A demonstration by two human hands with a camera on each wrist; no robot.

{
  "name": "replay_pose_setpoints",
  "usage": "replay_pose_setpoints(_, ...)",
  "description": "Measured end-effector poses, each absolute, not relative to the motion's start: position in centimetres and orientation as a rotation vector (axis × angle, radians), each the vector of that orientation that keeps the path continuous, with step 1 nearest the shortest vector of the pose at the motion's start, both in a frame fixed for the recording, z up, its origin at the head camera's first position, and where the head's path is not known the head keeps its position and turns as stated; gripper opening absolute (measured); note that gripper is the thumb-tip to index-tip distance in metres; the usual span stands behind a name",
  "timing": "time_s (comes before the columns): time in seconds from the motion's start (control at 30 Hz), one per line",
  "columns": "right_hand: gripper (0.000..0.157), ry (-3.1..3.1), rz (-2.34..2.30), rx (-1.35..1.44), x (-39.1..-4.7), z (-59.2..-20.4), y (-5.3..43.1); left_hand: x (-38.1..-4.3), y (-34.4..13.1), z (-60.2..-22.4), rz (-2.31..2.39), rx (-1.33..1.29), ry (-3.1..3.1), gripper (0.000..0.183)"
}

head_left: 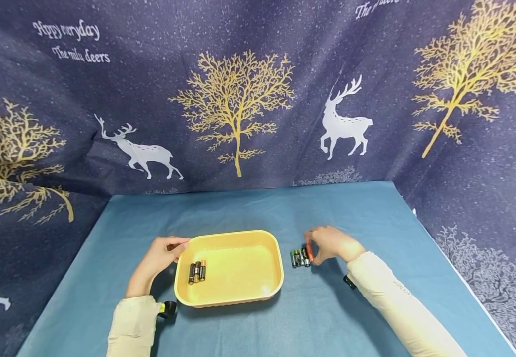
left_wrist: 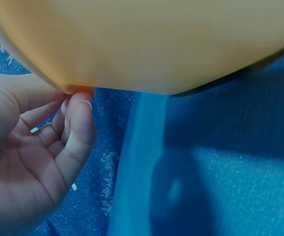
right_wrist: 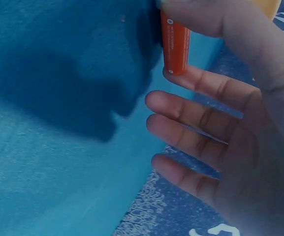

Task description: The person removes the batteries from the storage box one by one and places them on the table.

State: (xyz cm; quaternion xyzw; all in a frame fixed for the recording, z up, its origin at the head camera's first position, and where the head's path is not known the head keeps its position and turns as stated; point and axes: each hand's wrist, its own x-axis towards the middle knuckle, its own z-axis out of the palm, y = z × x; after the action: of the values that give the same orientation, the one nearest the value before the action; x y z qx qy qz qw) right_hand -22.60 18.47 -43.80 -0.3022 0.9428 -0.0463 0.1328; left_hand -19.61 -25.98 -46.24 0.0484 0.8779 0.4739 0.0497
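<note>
A yellow plastic tub [head_left: 244, 270] stands on the table, with three dark AA-style batteries [head_left: 197, 271] lying side by side at its left end. My left hand [head_left: 157, 259] pinches the tub's left rim between thumb and fingers; the left wrist view shows the tub's outer wall [left_wrist: 146, 49] above the hand [left_wrist: 38, 142]. To the right of the tub, my right hand [head_left: 333, 244] holds an orange battery [right_wrist: 176, 46] by its ends, between thumb and index fingertip. The other fingers are spread apart. Right beside that battery lies a short row of dark and green batteries [head_left: 298, 258].
A blue cloth [head_left: 240, 329] covers the table. Behind and at the sides hangs a dark fabric [head_left: 276, 163] printed with trees and deer. Small black devices are on the left wrist [head_left: 167, 309] and the right wrist [head_left: 349, 281].
</note>
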Motion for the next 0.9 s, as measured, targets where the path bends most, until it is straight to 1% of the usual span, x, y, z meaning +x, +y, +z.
replay_pose_setpoints(0.3,0.032,2.716,-0.126,-0.847,-22.75,-44.16,18.55,-19.8,-25.91,-46.14,1.43,0.127,2.692,0.026)
replay_pose_setpoints(0.7,0.039,2.707,-0.126,-0.848,-22.61,-44.66,18.59,-19.65,-25.97,-46.37,1.426,0.128,2.691,0.026)
replay_pose_setpoints(0.9,0.048,2.707,-0.112,-0.825,-22.52,-44.07,18.52,-19.71,-25.88,-46.24,1.422,0.125,2.693,0.025)
